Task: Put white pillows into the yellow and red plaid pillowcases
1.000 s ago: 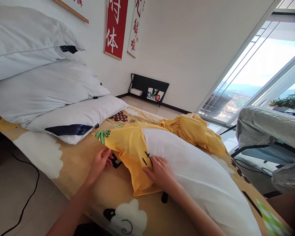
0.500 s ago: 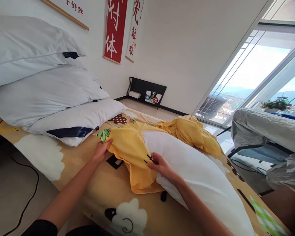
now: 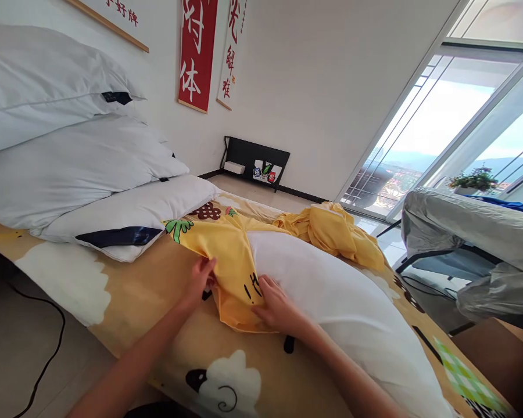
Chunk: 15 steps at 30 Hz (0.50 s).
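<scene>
A yellow pillowcase with a green leaf print and black marks lies partly over the end of a white pillow. My left hand pinches the near side of the pillowcase, its fingertips partly hidden in the fold. At the opening's edge, my right hand is closed on the yellow cloth beside the black marks, against the pillow. Most of the pillow lies outside the case, stretching toward the lower right.
Several white pillows are stacked at the left on the patterned bed sheet. Another heap of yellow cloth lies by the far edge. Beyond the bed are a low black shelf and a plastic-covered piece of furniture.
My left hand has slid from the leaf-print corner down along the pillowcase's near side, toward my right hand. The right hand keeps hold of the opening's edge, its fingers now flatter over the cloth.
</scene>
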Available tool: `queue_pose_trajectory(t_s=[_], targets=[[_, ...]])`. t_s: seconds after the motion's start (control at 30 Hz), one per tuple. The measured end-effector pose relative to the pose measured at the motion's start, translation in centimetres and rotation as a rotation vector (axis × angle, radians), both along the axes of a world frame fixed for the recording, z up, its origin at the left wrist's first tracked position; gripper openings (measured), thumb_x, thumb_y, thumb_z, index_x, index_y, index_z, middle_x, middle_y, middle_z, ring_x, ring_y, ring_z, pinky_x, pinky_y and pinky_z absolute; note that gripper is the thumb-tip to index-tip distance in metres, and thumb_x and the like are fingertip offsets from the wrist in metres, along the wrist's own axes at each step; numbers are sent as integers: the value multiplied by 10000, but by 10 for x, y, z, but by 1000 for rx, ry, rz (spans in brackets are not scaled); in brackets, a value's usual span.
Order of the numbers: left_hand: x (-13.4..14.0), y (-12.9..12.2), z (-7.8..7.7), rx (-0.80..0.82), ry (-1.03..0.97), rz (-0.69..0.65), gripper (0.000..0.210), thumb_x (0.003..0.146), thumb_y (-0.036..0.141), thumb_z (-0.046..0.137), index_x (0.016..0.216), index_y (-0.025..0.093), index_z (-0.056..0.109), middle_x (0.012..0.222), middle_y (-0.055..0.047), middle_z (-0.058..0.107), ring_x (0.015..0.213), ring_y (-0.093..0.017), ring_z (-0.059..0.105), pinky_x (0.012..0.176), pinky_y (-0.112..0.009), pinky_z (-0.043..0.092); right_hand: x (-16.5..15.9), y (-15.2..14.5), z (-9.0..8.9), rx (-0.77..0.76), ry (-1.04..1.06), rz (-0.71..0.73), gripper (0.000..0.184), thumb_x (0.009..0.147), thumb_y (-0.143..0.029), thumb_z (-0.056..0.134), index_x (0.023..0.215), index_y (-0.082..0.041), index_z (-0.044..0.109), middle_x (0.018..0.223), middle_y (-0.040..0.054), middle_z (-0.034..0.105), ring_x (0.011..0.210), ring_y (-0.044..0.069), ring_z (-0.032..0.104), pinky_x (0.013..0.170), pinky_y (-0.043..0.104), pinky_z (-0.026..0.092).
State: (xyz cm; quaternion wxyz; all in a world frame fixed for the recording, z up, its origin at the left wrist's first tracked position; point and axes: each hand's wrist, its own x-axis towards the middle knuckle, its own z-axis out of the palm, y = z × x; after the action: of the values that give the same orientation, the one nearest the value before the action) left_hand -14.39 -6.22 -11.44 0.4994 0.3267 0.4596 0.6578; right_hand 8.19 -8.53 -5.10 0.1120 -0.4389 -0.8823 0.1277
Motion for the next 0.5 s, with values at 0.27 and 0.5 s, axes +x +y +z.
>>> queue_pose_trajectory(t_s=[0.27, 0.5], targets=[[2, -15, -35, 51, 531, -191, 520, 724, 684, 523, 746, 167, 573, 673, -35, 621, 585, -168, 573, 559, -277, 447, 48, -16, -10, 604, -493, 10, 852, 725, -125, 653, 1475, -270, 274, 1480, 152, 343, 1342, 368, 285, 1002, 524, 283], [23, -19, -34, -36, 1107, -170, 405, 751, 451, 624, 1019, 149, 600, 1057, -168, 667, 946, -324, 634, 779, -380, 456, 44, -10, -32, 513, -559, -88, 940, 763, -17, 554, 1523, -355, 115, 1033, 96, 587, 908, 252, 544, 776, 358, 389]])
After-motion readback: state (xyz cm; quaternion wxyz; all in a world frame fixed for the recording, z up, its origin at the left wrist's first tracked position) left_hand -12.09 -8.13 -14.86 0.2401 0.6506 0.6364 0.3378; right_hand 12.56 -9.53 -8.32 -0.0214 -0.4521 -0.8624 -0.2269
